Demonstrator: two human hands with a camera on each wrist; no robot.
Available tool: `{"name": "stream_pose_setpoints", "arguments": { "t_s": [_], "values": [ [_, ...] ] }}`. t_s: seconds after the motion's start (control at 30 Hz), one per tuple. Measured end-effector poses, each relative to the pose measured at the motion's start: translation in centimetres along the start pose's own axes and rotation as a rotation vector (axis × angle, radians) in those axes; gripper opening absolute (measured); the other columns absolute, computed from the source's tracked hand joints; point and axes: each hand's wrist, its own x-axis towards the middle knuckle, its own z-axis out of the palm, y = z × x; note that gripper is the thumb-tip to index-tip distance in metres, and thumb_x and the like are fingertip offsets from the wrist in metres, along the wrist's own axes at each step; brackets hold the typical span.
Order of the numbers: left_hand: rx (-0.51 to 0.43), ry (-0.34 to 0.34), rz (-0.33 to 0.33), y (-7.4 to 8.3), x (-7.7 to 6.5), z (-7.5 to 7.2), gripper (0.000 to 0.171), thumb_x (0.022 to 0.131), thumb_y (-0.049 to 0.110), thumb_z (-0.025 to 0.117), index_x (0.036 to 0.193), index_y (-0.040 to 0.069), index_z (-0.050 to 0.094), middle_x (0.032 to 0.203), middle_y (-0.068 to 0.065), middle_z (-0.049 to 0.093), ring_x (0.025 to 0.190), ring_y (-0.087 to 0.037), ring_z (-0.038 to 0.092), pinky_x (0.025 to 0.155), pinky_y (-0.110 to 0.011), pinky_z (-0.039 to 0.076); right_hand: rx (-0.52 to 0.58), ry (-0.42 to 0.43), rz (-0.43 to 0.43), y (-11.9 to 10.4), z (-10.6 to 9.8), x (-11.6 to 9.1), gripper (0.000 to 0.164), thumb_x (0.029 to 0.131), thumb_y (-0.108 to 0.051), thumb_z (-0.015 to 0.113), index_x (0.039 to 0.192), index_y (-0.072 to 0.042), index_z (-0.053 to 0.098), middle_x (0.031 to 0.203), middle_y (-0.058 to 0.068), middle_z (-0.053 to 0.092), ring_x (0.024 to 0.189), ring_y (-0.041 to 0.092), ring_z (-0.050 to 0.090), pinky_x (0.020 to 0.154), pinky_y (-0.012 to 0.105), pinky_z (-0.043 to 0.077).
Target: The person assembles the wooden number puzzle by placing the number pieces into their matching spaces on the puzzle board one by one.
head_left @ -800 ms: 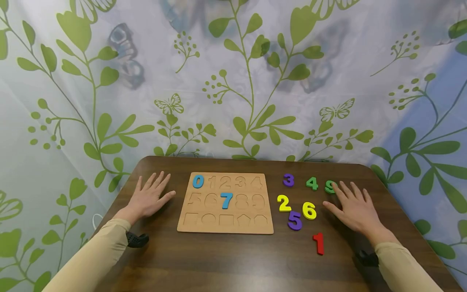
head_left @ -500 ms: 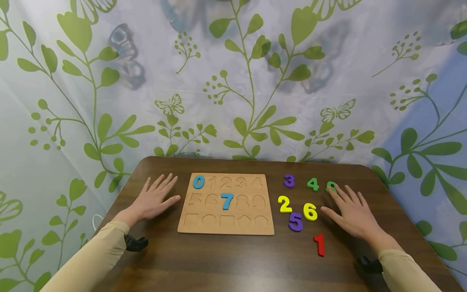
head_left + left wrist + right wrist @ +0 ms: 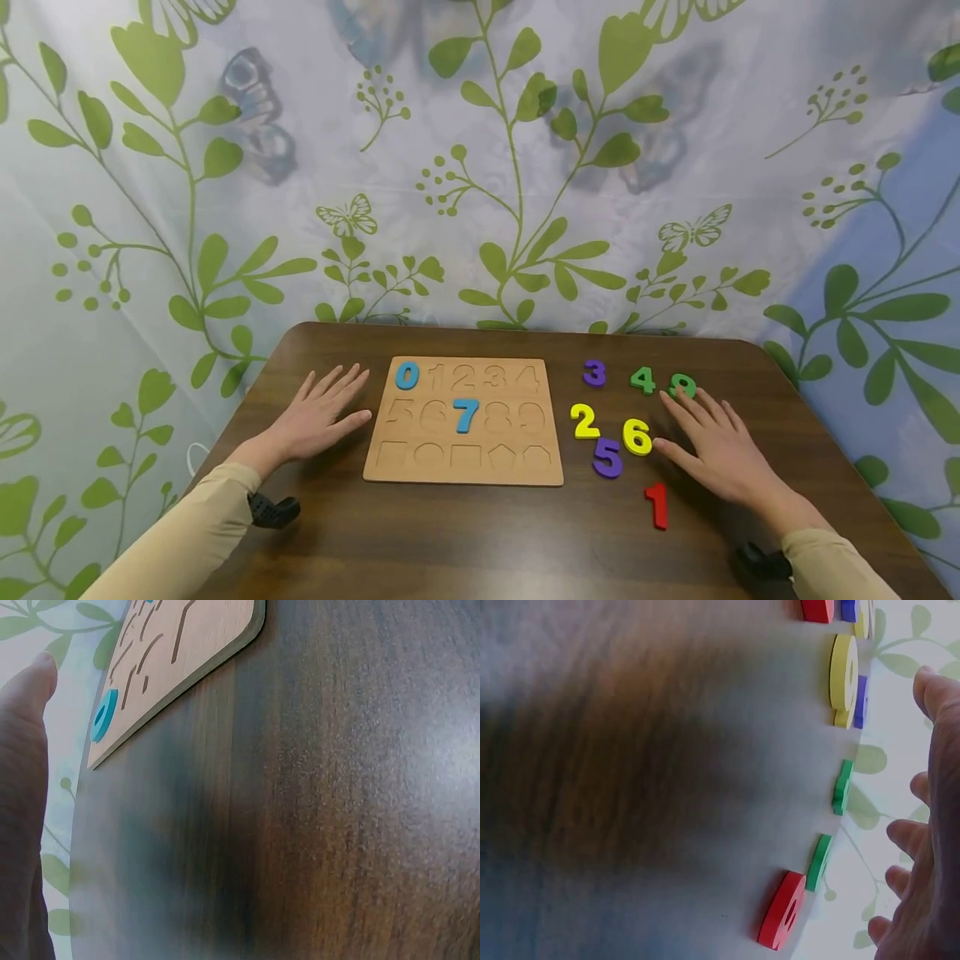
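- Sleeves [image 3: 180, 525], pale tan, reach in from both lower corners; a black device [image 3: 273, 510] shows beside the left wrist.
- Brown wood-grain table [image 3: 465, 550] lies under everything.
- Red number 1 [image 3: 657, 505] is the nearest loose piece, right of centre.
- Left hand [image 3: 309, 425] is palm down, fingers lightly spread, gripping nothing; its thumb points toward the board's left edge.
- Right hand [image 3: 716, 450] is also palm down, fingers spread and holding nothing, its thumb just beside the yellow 6 [image 3: 628, 437]. The head view cannot tell whether the palms touch the table.
- Another red piece [image 3: 775, 916] shows only in the right wrist view; its number is hard to tell.
- Wooden puzzle board [image 3: 480, 477] lies flat, left of centre between the hands, with cut outlines of numbers and shapes. Blue 7 [image 3: 465, 414] sits between the 6 and 8 outlines, blue 0 [image 3: 400, 376] at the far left corner.
- Purple 5 [image 3: 609, 455] lies right of the board, yellow 2 [image 3: 587, 422] just beyond it.
- Green 9 [image 3: 672, 382] is partly hidden by the right fingertips; green 4 [image 3: 645, 381] and purple 3 [image 3: 596, 373] lie to its left.
- Pale curtain [image 3: 420, 275] with green leaves and butterflies hangs behind.
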Motion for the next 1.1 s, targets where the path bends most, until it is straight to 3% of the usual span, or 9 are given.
{"name": "stream_pose_setpoints", "arguments": {
  "t_s": [0.33,0.57,0.8,1.1],
  "values": [
    [-0.049,-0.003,0.021,0.3,-0.5,0.0,0.074,0.105,0.057,0.047,0.163,0.015,0.03,0.166,-0.012,0.028,0.152,-0.041,0.021,0.119,-0.066,0.001,0.057,-0.035,-0.023,-1.4,0.0,-0.6,0.081,0.099,-0.057,0.059,0.162,-0.014,0.031,0.163,0.021,0.03,0.15,0.048,0.019,0.109,0.076,0.021],
    [-0.113,-0.042,0.032,0.7,-0.7,0.6,0.072,0.104,0.054,0.05,0.16,0.01,0.036,0.165,-0.014,0.031,0.151,-0.045,0.022,0.118,-0.07,0.006,0.124,-0.069,-0.011,-1.8,0.2,-1.0,0.079,0.1,-0.055,0.059,0.162,-0.015,0.03,0.164,0.02,0.029,0.148,0.05,0.022,0.108,0.075,0.023],
    [-0.151,-0.095,0.036,0.9,-0.4,1.2,0.077,0.102,0.058,0.052,0.161,0.012,0.033,0.166,-0.012,0.029,0.152,-0.044,0.02,0.118,-0.069,0.009,0.18,-0.075,0.015,-2.0,0.0,-1.3,0.075,0.101,-0.052,0.059,0.161,-0.015,0.034,0.162,0.021,0.032,0.145,0.052,0.028,0.105,0.076,0.027],
    [-0.183,-0.097,0.105,0.7,-0.3,1.7,0.077,0.099,0.056,0.059,0.159,0.011,0.038,0.165,-0.01,0.031,0.151,-0.043,0.023,0.119,-0.068,0.012,0.258,-0.065,0.006,-2.7,-0.2,-2.1,0.065,0.102,-0.046,0.061,0.156,-0.015,0.044,0.158,0.015,0.04,0.142,0.045,0.035,0.101,0.073,0.034]
  ]
}}
